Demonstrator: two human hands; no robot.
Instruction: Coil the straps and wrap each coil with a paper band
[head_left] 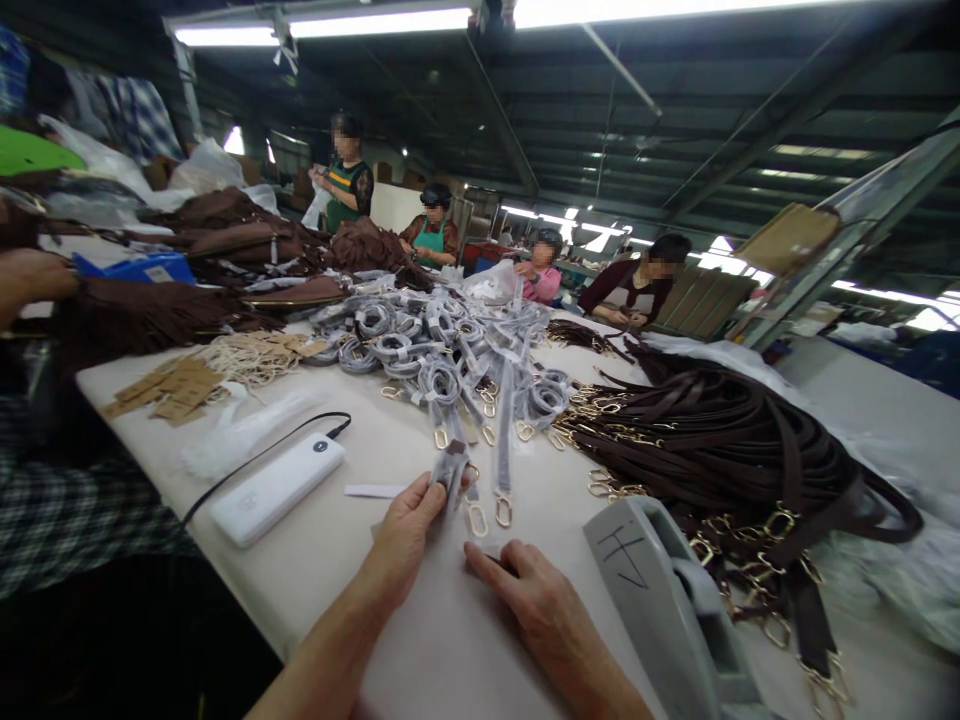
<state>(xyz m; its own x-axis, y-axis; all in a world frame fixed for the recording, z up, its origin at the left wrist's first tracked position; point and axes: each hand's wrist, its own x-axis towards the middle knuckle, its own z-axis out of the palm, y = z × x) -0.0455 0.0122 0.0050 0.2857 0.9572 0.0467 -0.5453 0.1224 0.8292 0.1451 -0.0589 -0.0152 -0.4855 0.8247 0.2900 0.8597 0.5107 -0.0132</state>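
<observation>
My left hand is closed on a strap wrapped in clear plastic, with a brown end showing at the top. Just right of it, low over the table, my right hand has curled fingers and the index finger reaching left; what lies between them, if anything, is hidden. Gold oval clasps on grey-looking wrapped straps lie just beyond both hands. Behind them spreads a heap of coiled straps in plastic wrap. To the right of my right hand stands a grey tape dispenser with black marks on it.
Unwrapped dark brown straps with gold clasps are piled at right. On the left lie a white power bank with a black cable, brown tags and brown fringed bags. Another person's arm enters at left; several people work across the table.
</observation>
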